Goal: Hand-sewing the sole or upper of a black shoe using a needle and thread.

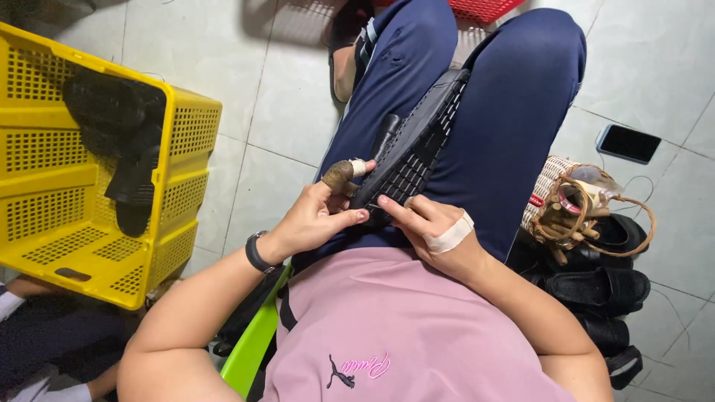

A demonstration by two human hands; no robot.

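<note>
both forearms bent in toward lap; left hand (316, 216) fingers curled, thumb up and wrapped, watch on wrist; right hand (428, 227) fingers extended, tape band across knuckles, hands nearly touching

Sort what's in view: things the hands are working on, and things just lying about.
In hand: black grid-patterned sole piece on the lap, held by left hand and right hand.

Lying about: yellow crate, phone, woven basket, black sandals.

Dark phone screen (628, 143), right floor
</note>
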